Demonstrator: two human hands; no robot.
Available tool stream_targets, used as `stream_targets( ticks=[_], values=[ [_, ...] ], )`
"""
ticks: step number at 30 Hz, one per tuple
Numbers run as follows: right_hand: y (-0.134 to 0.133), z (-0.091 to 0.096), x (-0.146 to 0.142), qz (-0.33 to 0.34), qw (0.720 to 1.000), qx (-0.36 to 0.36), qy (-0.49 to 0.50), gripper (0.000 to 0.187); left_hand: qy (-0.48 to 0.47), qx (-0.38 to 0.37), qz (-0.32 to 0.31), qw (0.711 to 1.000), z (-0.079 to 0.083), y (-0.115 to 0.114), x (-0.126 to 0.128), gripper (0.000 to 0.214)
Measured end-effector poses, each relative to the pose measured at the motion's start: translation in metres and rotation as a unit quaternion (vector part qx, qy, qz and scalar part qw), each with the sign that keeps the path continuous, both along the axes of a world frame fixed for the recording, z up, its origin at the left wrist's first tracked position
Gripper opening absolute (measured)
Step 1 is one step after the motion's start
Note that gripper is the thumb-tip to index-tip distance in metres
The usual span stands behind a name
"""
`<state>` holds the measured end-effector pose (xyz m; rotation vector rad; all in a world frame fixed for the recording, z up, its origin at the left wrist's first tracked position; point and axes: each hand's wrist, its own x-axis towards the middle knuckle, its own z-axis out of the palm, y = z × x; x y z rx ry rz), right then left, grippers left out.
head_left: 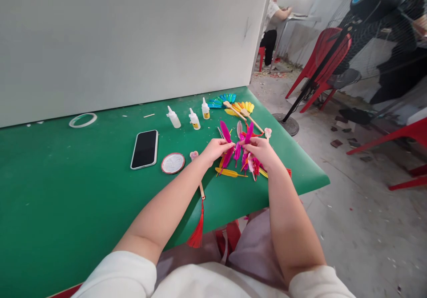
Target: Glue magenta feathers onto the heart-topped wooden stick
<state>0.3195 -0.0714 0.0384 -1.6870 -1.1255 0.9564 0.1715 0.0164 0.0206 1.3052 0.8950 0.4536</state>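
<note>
Magenta feathers [225,130] pinched between fingers

Near the centre of the frame, the left hand [216,150] has its thumb and fingertips closed on one magenta feather. Just to the right, the right hand [263,152] grips another magenta feather in the same narrow pinch, its tip pointing up. More pink feathers and a yellow feather [230,172] lie below them on the green table [83,191].

Two of the three white squeeze bottles [194,120] above the hands carry yellow labels; their print is too small to read, and I cannot tell what the bottles hold. Left of the hands, a round dish or lid [173,163] with a reddish rim shows a whitish surface, beside a dark-screened phone [144,149]. At upper right, a standing fan [367,0] bears a blue round badge, also unreadable. A blue feather piece [223,101] lies near the table's far edge.
</note>
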Motion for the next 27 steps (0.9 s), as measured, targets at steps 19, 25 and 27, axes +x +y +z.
stream_targets(
  ticks=[19, 25, 27],
  values=[
    [-0.003, 0.002, 0.01, -0.05, 0.991, -0.041, -0.121, 0.01, -0.027, 0.014, 0.027, 0.999, -0.011, 0.004, -0.001, 0.029],
    [-0.001, 0.002, 0.005, -0.129, 0.954, -0.032, -0.269, 0.015, -0.027, 0.039, 0.024, 0.999, -0.01, 0.003, 0.0, 0.027],
    [0.002, 0.0, -0.001, -0.103, 0.952, -0.013, -0.287, 0.018, -0.025, 0.052, 0.016, 0.998, -0.009, 0.001, 0.0, 0.025]
  ],
)
